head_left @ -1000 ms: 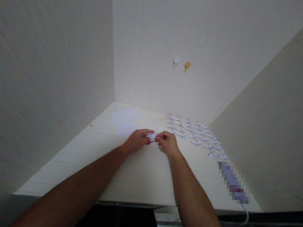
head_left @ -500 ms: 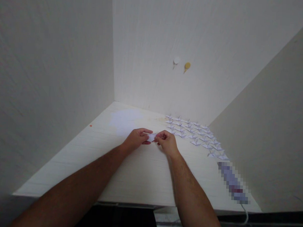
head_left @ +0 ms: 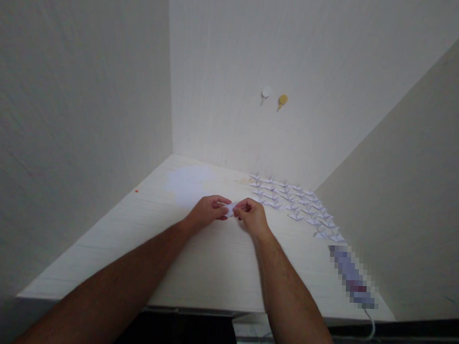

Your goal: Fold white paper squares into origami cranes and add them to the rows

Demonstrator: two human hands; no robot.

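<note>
Between my two hands is a small piece of folded white paper (head_left: 230, 209), held above the middle of the table. My left hand (head_left: 208, 208) pinches its left side between thumb and fingers. On the other side, my right hand (head_left: 252, 213) grips the right edge with thumb and fingertips. Fingers cover much of the paper, so its exact folds cannot be made out. To the right of my hands, several white paper cranes (head_left: 296, 215) sit in rows on the table.
White paper (head_left: 189, 183) lies at the back left of the white table (head_left: 211, 271). A blurred-out object (head_left: 350, 274) with a cable (head_left: 372, 327) is at the right edge. Walls enclose three sides. Two hooks, white (head_left: 266, 92) and gold (head_left: 282, 99), are on the back wall.
My fingers have shifted slightly on the paper, and it appears a little tilted compared with before. The cranes and the white paper behind are where they were.
</note>
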